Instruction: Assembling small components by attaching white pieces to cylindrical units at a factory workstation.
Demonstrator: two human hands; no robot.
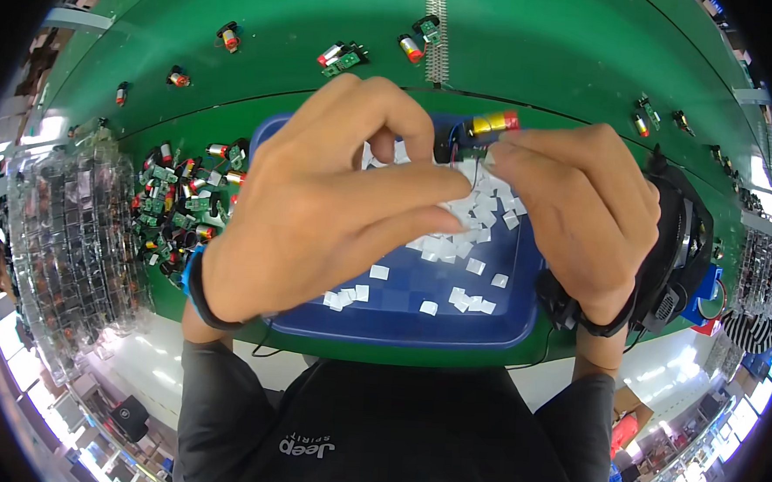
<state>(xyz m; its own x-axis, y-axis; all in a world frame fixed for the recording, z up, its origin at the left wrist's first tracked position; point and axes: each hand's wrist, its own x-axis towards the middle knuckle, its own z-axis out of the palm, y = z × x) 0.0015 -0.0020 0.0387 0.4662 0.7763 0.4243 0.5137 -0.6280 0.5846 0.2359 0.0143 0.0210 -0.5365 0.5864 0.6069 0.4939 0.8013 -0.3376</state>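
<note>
Over a blue plastic tray [399, 325], both my hands are raised close together. My right hand [584, 208] pinches a small cylinder assembly [494, 123], red and yellow, with a dark end part and thin wires trailing from it. My left hand [309, 202] is closed in a pinch just below the wires, thumb and index fingertips nearly meeting. Whatever lies between those fingertips blends into the white pieces behind. Many small white squares [443, 244] lie scattered and heaped in the tray under my hands.
Left of the tray lies a pile of cylinder-and-circuit-board assemblies [179, 191], beside stacked clear plastic trays [72, 233]. Several more assemblies [343, 58] dot the green table [328, 11]. At right stands a black bag-like object [679, 230]; a metal spring-like strip [437, 34] crosses the far table.
</note>
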